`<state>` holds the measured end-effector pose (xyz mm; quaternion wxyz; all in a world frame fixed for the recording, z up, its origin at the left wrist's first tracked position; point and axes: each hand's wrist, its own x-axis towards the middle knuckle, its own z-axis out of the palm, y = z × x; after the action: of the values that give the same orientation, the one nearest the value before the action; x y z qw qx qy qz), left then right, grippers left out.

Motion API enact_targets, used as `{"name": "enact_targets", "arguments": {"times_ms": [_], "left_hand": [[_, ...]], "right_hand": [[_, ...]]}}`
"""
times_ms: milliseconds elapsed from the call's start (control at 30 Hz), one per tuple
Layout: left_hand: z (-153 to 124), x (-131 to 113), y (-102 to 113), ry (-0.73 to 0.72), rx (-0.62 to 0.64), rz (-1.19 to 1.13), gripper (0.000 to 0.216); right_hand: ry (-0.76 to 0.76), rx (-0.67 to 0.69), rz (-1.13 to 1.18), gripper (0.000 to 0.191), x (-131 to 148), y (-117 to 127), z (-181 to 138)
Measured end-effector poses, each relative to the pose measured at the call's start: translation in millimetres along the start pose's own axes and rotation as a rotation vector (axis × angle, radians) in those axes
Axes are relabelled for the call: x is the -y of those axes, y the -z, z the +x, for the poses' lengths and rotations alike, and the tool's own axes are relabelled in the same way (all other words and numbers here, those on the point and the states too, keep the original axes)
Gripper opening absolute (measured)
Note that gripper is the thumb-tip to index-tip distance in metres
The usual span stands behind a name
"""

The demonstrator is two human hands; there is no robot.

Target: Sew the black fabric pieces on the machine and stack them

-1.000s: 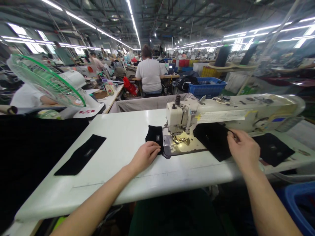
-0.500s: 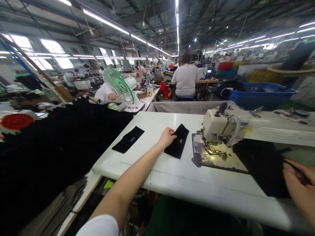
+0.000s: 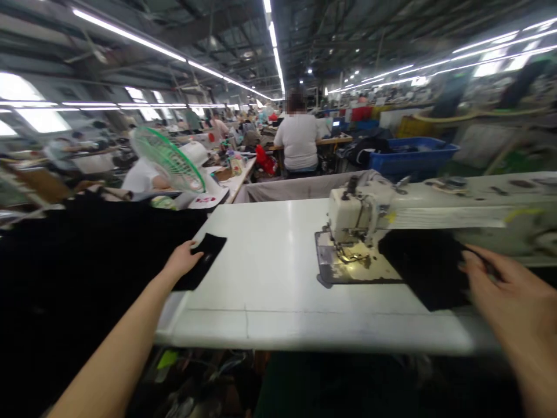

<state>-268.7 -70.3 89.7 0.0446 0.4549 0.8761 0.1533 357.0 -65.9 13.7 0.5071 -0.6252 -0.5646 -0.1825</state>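
My left hand [image 3: 181, 260] is stretched out to the left edge of the white table [image 3: 278, 261]. Its fingers are closed on a small black fabric piece [image 3: 204, 258] that lies flat there. My right hand [image 3: 507, 302] is at the right, blurred. Its fingertips pinch the right edge of a larger black fabric piece [image 3: 424, 267] that lies beside the needle plate [image 3: 348, 264] of the cream sewing machine [image 3: 361, 212].
A big heap of black cloth [image 3: 78, 273] fills the left side next to the table. A green-grilled fan [image 3: 167, 159] stands behind it. A seated person in a white shirt [image 3: 298, 142] works further back, near a blue crate [image 3: 411, 154].
My left hand has carried the small black piece from beside the machine leftward across the table to its left edge. My right hand stays at the larger black piece.
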Motion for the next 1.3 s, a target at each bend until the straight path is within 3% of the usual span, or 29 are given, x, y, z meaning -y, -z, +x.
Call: {"name": "enact_targets", "arguments": {"times_ms": [100, 133, 167, 233, 267, 333, 433, 467, 500, 567, 667, 733, 833, 867, 933, 1000, 1100, 1200, 1300], "left_hand": [[-9.0, -23.3, -6.4, -0.040, -0.125, 0.114, 0.038], [-11.2, -34.4, -9.9, -0.221, -0.223, 0.197, 0.040], [-15.2, -47.7, -14.0, -0.350, -0.244, 0.200, 0.043], [-34.4, -80.3, -22.9, -0.494, -0.112, 0.027, 0.048], [-51.2, -98.2, -27.0, -0.543, 0.082, -0.129, 0.048], [-96.8, -133.5, -34.2, -0.579, 0.585, -0.436, 0.054], [-174.0, -177.5, -47.1, -0.497, 1.472, -0.863, 0.075], [-195.3, -188.8, -53.0, -0.449, 1.629, -1.032, 0.079], [-212.5, -198.2, -59.9, -0.363, 1.706, -1.188, 0.079], [-232.3, -211.5, -75.1, -0.164, 1.648, -1.375, 0.066], [-231.3, -218.0, -93.7, -0.077, 1.293, -1.424, 0.037], [-220.8, -216.3, -97.6, -0.209, 1.233, -1.318, 0.030], [-207.1, -211.3, -90.0, -0.553, 1.421, -1.014, 0.023], [-204.1, -209.7, -85.8, -0.660, 1.459, -0.905, 0.021], [-198.5, -206.5, -78.7, -0.809, 1.473, -0.732, 0.020], [-189.1, -202.7, -75.6, -0.861, 1.491, -0.627, 0.021], [-162.4, -196.0, -77.2, -0.813, 1.453, -0.592, 0.023], [-128.3, -191.5, -80.1, -0.667, 1.215, -0.623, 0.024], [-102.2, -195.1, -83.8, -0.569, 1.025, -0.625, 0.029]], "right_hand": [[0.195, -0.158, -0.036, 0.020, 38.1, 24.9, 19.9], [0.230, -0.185, -0.040, 0.019, 47.5, 31.3, 25.7], [0.249, -0.211, -0.037, 0.018, 56.0, 37.4, 30.5], [0.245, -0.200, -0.010, 0.016, 73.1, 50.0, 36.2], [0.229, -0.189, 0.009, 0.015, 82.6, 56.5, 36.9], [0.205, -0.105, 0.063, 0.013, 103.3, 69.4, 33.9], [0.355, 0.096, 0.184, 0.017, 132.6, 84.6, 18.4], [0.433, 0.168, 0.230, 0.020, 140.3, 88.1, 10.6], [0.505, 0.245, 0.276, 0.024, 146.7, 90.8, 1.8], [0.600, 0.428, 0.366, 0.028, 155.3, 94.7, -16.1], [0.591, 0.679, 0.493, 0.019, 157.9, 96.8, -34.8], [0.463, 0.692, 0.543, 0.018, 154.7, 94.0, -37.1], [0.175, 0.580, 0.497, 0.022, 148.7, 81.2, -29.6], [0.093, 0.599, 0.476, 0.026, 147.3, 75.0, -26.4], [-0.036, 0.764, 0.489, 0.030, 145.0, 61.6, -21.7], [-0.174, 0.908, 0.535, 0.021, 140.8, 49.5, -21.1], [-0.407, 0.840, 0.540, 0.024, 127.3, 37.7, -28.2], [-0.521, 0.783, 0.517, 0.028, 113.4, 32.0, -43.4], [-0.528, 0.887, 0.539, 0.024, 115.5, 30.3, -65.1]]}}
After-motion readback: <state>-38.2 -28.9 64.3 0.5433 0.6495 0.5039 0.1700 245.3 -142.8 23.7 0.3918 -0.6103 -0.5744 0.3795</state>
